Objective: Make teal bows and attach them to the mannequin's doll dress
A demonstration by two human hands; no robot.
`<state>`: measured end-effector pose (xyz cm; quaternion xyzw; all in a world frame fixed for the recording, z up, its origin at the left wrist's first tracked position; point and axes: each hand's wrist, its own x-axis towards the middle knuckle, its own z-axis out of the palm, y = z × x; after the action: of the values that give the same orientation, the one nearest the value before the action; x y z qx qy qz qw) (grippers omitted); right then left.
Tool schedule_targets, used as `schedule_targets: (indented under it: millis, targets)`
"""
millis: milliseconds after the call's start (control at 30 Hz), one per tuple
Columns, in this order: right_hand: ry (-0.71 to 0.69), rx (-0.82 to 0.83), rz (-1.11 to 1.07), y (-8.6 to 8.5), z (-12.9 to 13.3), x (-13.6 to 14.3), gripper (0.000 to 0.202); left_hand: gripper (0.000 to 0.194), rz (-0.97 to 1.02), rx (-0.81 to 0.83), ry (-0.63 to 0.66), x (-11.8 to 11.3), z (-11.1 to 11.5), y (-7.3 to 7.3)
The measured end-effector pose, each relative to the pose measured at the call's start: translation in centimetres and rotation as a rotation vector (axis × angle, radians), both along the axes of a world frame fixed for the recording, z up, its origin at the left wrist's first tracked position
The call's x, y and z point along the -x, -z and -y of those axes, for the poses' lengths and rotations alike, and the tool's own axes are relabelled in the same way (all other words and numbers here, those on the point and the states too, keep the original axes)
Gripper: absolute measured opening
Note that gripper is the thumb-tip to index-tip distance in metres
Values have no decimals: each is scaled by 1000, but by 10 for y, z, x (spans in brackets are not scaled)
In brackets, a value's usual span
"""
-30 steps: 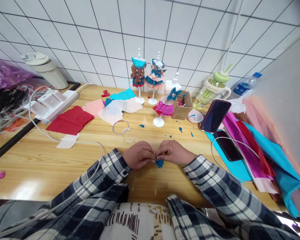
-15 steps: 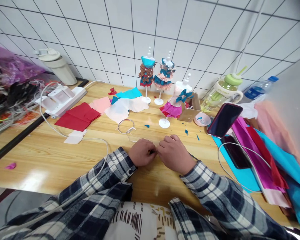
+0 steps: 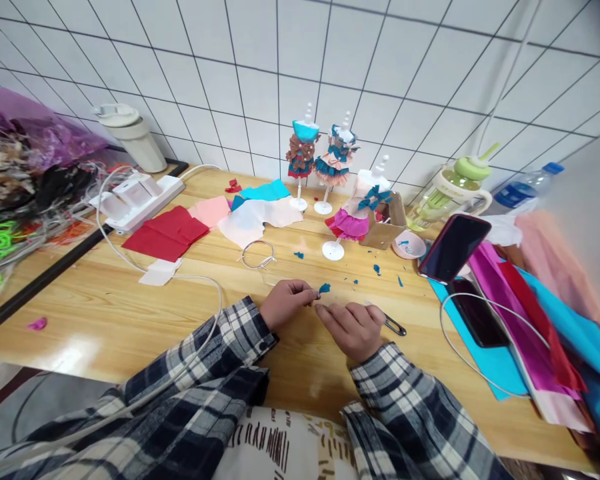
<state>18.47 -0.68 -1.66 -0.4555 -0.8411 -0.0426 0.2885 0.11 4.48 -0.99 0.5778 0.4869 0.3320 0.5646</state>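
Near the table's front middle, my left hand (image 3: 289, 303) pinches a small teal piece (image 3: 325, 289) that sticks out past its fingertips. My right hand (image 3: 353, 327) is closed just to the right, its fingertips close to the left ones. Small black-handled snips (image 3: 394, 326) show beside my right hand and seem to be held in it; the part in the palm is hidden. Beyond my hands stand a doll form in a pink and magenta dress (image 3: 351, 223) with a teal bow, and two more dressed forms (image 3: 303, 157). Teal scraps (image 3: 377, 269) lie on the wood.
At the left are red cloth (image 3: 167, 233), a power strip (image 3: 147, 203), a white cable and a ring of wire (image 3: 258, 255). A propped phone (image 3: 454, 247), a small pink bowl (image 3: 409, 245), a bottle and coloured fabric (image 3: 510, 307) are at the right.
My hands have parted slightly, and the teal piece now shows at my left fingertips. The snips have come into sight beside my right hand. The view has shifted a little to the left.
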Motion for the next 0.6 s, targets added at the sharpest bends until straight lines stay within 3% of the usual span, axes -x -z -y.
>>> schedule_targets:
  millis: [67, 167, 233, 300, 600]
  targets:
    - [96, 55, -232, 1, -1, 7, 11, 25, 33, 1, -21, 0, 0, 0]
    - [230, 382, -682, 1, -7, 19, 24, 23, -5, -82, -45, -1, 2, 1]
    - [211, 646, -878, 2, -12, 25, 34, 22, -37, -145, -52, -1, 3, 0]
    - [177, 811, -966, 4, -14, 28, 37, 20, -62, -196, -44, -2, 4, 0]
    - [182, 950, -1250, 14, -18, 23, 29, 22, -94, -223, 78, 1, 2, -1]
